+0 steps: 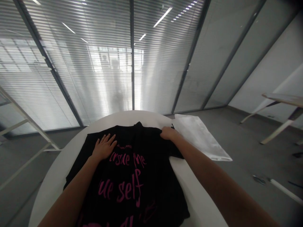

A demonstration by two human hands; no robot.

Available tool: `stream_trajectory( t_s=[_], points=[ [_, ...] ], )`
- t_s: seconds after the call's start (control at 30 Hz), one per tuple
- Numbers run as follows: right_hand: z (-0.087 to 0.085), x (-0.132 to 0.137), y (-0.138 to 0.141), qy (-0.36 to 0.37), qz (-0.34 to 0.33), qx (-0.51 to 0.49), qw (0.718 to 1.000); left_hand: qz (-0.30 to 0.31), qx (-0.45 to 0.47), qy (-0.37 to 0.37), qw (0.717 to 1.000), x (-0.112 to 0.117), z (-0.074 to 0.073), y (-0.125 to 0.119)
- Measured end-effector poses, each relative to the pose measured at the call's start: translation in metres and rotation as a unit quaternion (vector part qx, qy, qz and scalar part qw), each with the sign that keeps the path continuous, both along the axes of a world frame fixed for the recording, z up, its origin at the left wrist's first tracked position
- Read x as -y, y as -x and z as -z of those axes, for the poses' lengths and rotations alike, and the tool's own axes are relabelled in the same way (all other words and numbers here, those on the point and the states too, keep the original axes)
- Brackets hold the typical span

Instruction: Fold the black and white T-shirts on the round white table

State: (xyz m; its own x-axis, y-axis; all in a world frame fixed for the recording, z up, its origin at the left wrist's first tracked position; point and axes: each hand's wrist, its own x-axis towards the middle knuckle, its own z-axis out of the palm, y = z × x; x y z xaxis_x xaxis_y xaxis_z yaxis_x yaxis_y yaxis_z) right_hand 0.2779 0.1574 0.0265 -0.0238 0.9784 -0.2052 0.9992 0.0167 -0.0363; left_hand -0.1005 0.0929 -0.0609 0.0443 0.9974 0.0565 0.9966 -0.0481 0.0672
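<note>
A black T-shirt [153,148] with pink lettering lies spread on a round white table [151,117], its collar toward the far side. My left hand [104,147] rests flat on the shirt's upper middle, fingers spread. My right hand [168,133] sits at the shirt's far right edge, near the shoulder, with its fingers curled over the black fabric. Just beyond that hand, a white folded cloth [199,135] lies partly on the table and overhangs its right edge. My forearms hide part of the shirt, and its lower end runs out of view.
Glass partitions with slatted blinds [94,78] stand beyond the table, and a blurred figure [117,101] shows behind them. A white frame [26,126] stands at left. A desk [284,101] stands at right, with a white strip [285,190] on the grey floor.
</note>
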Motion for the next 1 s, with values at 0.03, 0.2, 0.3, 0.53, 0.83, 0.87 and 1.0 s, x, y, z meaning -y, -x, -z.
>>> stream_trajectory(
  t_s=[0.03,0.2,0.3,0.53,0.83,0.87,1.0],
  points=[
    [-0.005,-0.003,-0.002,-0.004,-0.007,-0.010,1.000,0.000,-0.005,0.003,1.000,-0.001,0.000,0.002],
    [-0.030,-0.016,-0.031,0.014,-0.057,-0.090,0.994,-0.016,-0.022,0.011,1.000,-0.010,-0.002,0.021],
    [-0.034,-0.018,-0.052,0.098,-0.049,-0.163,0.981,-0.032,-0.018,0.005,0.999,-0.016,-0.002,0.030],
    [-0.033,-0.013,-0.052,0.192,-0.090,-0.098,0.972,-0.035,-0.019,-0.001,0.999,-0.018,-0.002,0.033],
    [-0.046,-0.018,-0.030,-0.159,-0.009,-0.298,0.941,-0.044,-0.013,0.005,0.999,-0.017,-0.005,0.030],
    [-0.046,-0.017,-0.031,-0.146,0.008,-0.311,0.939,-0.045,-0.012,0.005,0.999,-0.017,-0.005,0.030],
    [-0.045,-0.012,-0.045,-0.032,0.046,-0.273,0.960,-0.042,-0.013,0.001,0.999,-0.016,-0.006,0.029]
  ],
)
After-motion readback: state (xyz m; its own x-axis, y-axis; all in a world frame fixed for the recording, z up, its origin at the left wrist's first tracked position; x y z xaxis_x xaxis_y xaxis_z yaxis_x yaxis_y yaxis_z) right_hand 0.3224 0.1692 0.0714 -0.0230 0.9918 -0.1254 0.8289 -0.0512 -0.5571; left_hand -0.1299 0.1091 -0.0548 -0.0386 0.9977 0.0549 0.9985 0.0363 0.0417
